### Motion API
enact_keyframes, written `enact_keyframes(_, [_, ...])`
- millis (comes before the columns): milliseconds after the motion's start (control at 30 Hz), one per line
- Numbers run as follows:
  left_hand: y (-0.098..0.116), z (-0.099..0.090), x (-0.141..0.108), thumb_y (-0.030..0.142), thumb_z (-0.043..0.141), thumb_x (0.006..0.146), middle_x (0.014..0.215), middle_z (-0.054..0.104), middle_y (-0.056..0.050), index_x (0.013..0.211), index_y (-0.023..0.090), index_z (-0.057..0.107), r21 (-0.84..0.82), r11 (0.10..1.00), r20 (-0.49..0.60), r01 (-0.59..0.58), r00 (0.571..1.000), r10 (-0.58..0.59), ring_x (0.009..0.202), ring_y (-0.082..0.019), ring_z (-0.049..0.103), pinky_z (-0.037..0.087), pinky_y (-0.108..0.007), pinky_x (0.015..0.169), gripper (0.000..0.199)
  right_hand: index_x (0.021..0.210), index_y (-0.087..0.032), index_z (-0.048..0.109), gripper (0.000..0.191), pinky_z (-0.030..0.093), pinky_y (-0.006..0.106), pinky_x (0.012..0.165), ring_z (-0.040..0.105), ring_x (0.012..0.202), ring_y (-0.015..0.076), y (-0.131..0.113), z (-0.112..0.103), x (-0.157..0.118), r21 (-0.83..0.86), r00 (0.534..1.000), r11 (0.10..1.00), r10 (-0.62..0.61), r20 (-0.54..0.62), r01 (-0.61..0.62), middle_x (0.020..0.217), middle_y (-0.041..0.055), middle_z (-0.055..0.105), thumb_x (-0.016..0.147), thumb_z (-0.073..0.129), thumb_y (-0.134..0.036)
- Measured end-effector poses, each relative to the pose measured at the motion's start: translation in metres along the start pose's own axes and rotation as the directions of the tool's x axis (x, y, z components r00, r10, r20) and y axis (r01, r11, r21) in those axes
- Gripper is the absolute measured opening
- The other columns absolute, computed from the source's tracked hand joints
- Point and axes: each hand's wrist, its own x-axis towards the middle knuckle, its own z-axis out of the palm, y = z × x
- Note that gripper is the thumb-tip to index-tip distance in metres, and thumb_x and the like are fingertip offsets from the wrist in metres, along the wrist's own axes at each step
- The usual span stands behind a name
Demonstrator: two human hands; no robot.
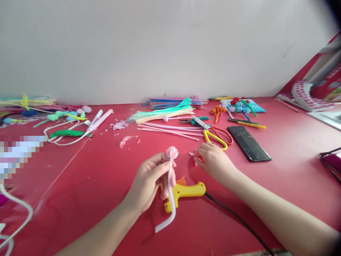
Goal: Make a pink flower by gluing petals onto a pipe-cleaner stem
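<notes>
Although the red box [329, 83] at far right carries pale print, I cannot read it. Left hand [149, 179]: grip clamped on one pink flower [172, 153], bloom uppermost over the red worktop [93, 188], stem [170, 183] passing before a yellow glue gun [190, 191], partly hidden. Right hand [216, 163]: at a pink scrap [191, 154]; grip closure, I cannot tell. Beyond: scissors [201, 122]. Left edge: pixelated patch [18, 156], contents obscured.
</notes>
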Motion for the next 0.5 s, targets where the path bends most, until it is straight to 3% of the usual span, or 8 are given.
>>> enact_keyframes(167, [-0.002,0.003,-0.001,0.025,0.055,0.084,0.05,0.06,0.002,0.077,0.016,0.054,-0.017,0.999,0.032,0.044,0.999,-0.043,0.028,-0.005,0.045,0.031,-0.012,0.029,0.012,0.068,-0.015,0.057,0.016,0.041,0.031,0.065,0.053,0.071,0.0187,-0.01,0.005,-0.001,0.07,1.0,0.998,-0.006,-0.03,0.008,0.073,0.0073,0.058,0.08,0.05,-0.007])
enact_keyframes(300, [-0.003,0.004,-0.001,0.026,0.056,0.084,0.051,0.06,0.002,0.076,0.015,0.055,-0.029,0.997,0.021,0.077,0.997,-0.076,0.028,-0.005,0.045,0.03,-0.013,0.029,0.014,0.086,-0.016,0.058,0.014,0.044,0.025,0.063,0.055,0.068,0.0131,-0.017,-0.003,-0.003,0.218,0.997,0.976,0.015,-0.079,0.003,0.076,0.0021,0.06,0.082,0.048,-0.008])
enact_keyframes(400, [-0.005,0.004,0.0,0.027,0.056,0.085,0.051,0.061,0.001,0.076,0.016,0.056,-0.032,0.996,0.024,0.083,0.996,-0.082,0.028,-0.005,0.045,0.03,-0.012,0.029,0.015,0.1,-0.019,0.06,0.019,0.048,0.027,0.073,0.059,0.079,0.0137,-0.024,-0.013,-0.005,0.419,0.987,0.907,0.029,-0.159,0.041,0.088,0.0038,0.063,0.088,0.046,-0.013])
enact_keyframes(500, [-0.007,0.004,0.0,0.028,0.055,0.086,0.052,0.062,0.001,0.074,0.016,0.054,-0.032,0.997,0.046,0.075,0.996,-0.074,0.029,-0.005,0.046,0.032,-0.013,0.03,0.017,0.09,-0.02,0.064,0.016,0.049,0.028,0.077,0.061,0.082,0.0146,-0.032,-0.022,-0.01,0.559,0.974,0.826,0.061,-0.218,0.073,0.088,0.0035,0.065,0.089,0.049,-0.017])
